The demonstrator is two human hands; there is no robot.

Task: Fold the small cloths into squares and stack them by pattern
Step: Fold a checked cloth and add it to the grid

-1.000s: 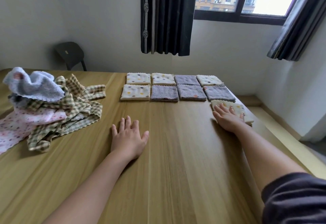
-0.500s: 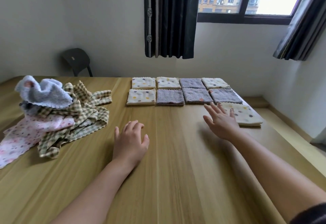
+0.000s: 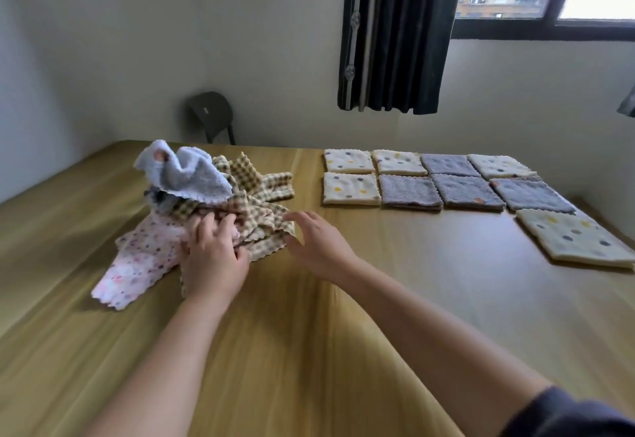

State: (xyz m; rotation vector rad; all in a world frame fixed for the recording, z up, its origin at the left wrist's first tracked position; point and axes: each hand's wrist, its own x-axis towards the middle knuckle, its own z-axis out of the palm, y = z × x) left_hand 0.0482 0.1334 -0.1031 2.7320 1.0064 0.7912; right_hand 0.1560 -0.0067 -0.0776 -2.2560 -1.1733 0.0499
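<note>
A loose pile of cloths lies left of centre on the wooden table [image 3: 343, 350]: a light blue cloth [image 3: 185, 172] on top, a tan checked cloth [image 3: 261, 203] and a pink dotted cloth [image 3: 137, 258]. My left hand [image 3: 213, 258] rests on the pile where pink meets checked, fingers lightly bent. My right hand [image 3: 319, 244] hovers with its fingers spread, tips at the checked cloth's zigzag edge. Folded squares lie in two rows at the back right, cream dotted ones [image 3: 350, 189] and grey ones [image 3: 410, 191]. One more cream dotted square [image 3: 574, 237] lies apart, nearer the right edge.
A dark chair [image 3: 211, 113] stands behind the table's far edge by the wall. A black curtain [image 3: 395, 34] hangs beside the window. The table's right edge runs close past the lone cream square.
Both hands moved left from the bare table and the cream square to the loose pile. The view has swung left with them.
</note>
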